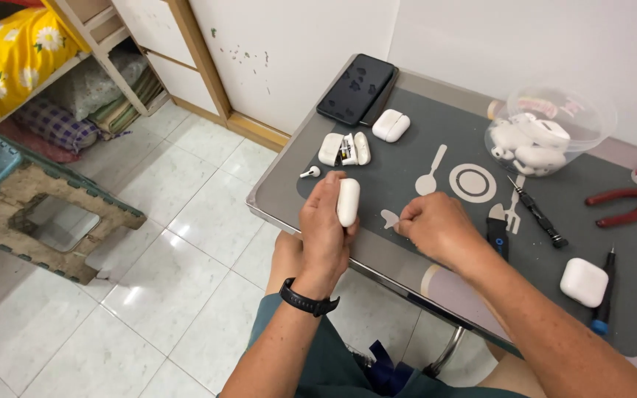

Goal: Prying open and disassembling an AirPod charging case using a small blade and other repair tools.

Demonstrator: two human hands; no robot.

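Gripping the white earbud case (348, 202) upright for access, the left hand (324, 228) closes around it while the right hand (436, 228), at three o'clock, pinches something unseen.

The left hand (324, 225), a black band at its wrist, is wrapped around a small white rounded plastic case (348, 202), held upright over the near edge of the grey mat (407, 158). The right hand (436, 227) rests just beside it, fingers pinched together; whatever they pinch is too small to tell. A lone white earbud (310, 172) lies near the left hand. Farther back, an opened white case in pieces (344, 149), a closed white case (391, 125) and a black phone (356, 88). A clear plastic tub of white cases (547, 133) stands to the right, red-handled pliers (628, 205) beyond it.
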